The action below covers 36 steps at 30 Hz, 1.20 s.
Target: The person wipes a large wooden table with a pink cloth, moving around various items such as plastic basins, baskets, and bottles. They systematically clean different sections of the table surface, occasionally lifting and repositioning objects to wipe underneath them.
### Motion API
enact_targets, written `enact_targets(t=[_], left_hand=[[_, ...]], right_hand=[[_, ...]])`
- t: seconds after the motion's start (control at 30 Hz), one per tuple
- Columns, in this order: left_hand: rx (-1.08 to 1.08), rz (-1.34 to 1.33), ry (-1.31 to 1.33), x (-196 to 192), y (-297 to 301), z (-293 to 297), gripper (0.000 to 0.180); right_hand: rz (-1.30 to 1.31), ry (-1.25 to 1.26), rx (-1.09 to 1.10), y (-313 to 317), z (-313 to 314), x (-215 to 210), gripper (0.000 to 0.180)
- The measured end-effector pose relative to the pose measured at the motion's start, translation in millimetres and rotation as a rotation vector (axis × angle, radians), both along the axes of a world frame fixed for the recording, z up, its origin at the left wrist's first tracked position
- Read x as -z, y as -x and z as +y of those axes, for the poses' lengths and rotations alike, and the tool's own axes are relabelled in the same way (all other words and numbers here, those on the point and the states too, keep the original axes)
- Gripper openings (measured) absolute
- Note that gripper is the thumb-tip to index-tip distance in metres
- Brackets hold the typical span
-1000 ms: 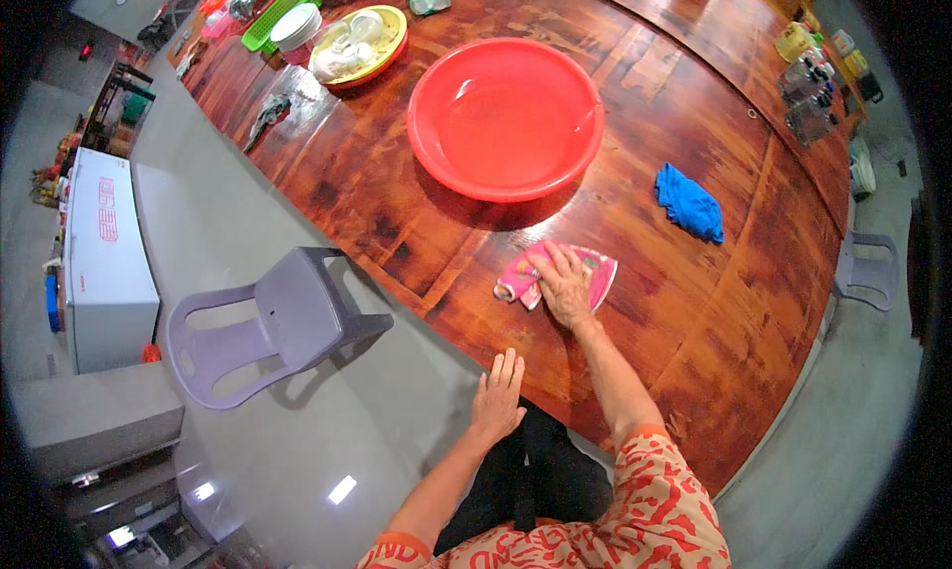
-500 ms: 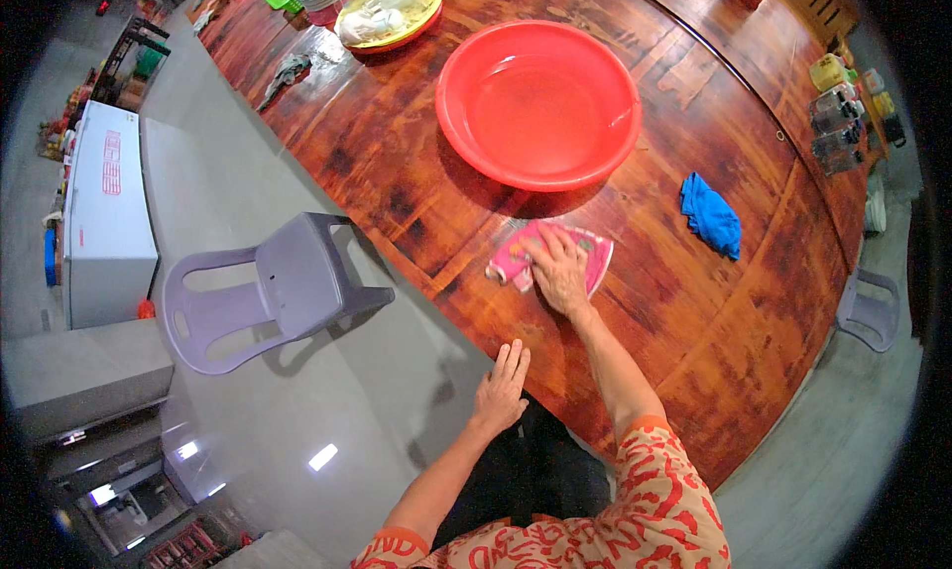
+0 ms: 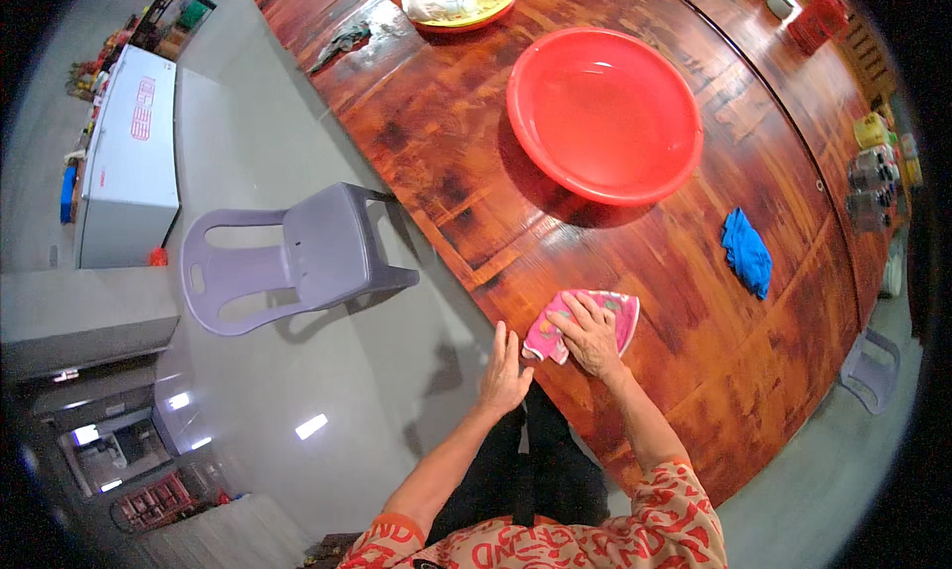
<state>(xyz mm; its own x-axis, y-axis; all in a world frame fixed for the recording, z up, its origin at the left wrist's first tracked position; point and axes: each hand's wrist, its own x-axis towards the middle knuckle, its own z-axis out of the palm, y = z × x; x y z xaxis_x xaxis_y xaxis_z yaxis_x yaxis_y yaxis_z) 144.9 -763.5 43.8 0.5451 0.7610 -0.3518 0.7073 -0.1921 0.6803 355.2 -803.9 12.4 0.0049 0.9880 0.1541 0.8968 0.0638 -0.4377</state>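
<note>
Right hand (image 3: pixel 592 333) pressed flat, fingers spread, on pink cloth (image 3: pixel 585 323) at near edge of wooden worktop (image 3: pixel 446 163), left hand (image 3: pixel 504 373) open just off that edge over bare floor beside grey chair (image 3: pixel 297 262); farther in, red basin (image 3: pixel 603 113) holding clear water, blue cloth (image 3: pixel 746 252) lying right.
</note>
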Motion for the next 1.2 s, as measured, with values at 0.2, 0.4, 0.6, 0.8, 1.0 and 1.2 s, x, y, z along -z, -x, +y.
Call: enact_targets(t=[0.2, 0.4, 0.6, 0.8, 1.0, 1.2], left_hand=[[0.142, 0.101, -0.031, -13.4, 6.9, 6.3, 0.087], [0.193, 0.249, 0.018, -23.6, 1.6, 11.1, 0.089], [0.113, -0.028, 0.066, -7.5, 27.2, 26.2, 0.074], [-0.304, -0.179, -0.049, -0.6, 43.3, 98.6, 0.069], [-0.126, -0.129, 0.012, -13.3, 45.7, 161.0, 0.075], [-0.044, -0.074, -0.034, -18.6, 52.1, 208.3, 0.077]], right_hand=[[0.004, -0.043, -0.038, -8.4, 90.5, 14.1, 0.049], [-0.001, -0.050, 0.048, 2.7, 187.9, 28.9, 0.050], [0.032, -0.007, -0.010, 15.4, 210.5, 19.0, 0.046], [0.057, -0.002, -0.118, 37.2, 142.6, 3.5, 0.048], [0.042, 0.002, -0.061, 37.3, 187.6, 3.4, 0.048], [0.093, 0.040, 0.037, 35.0, 285.8, 6.0, 0.049]])
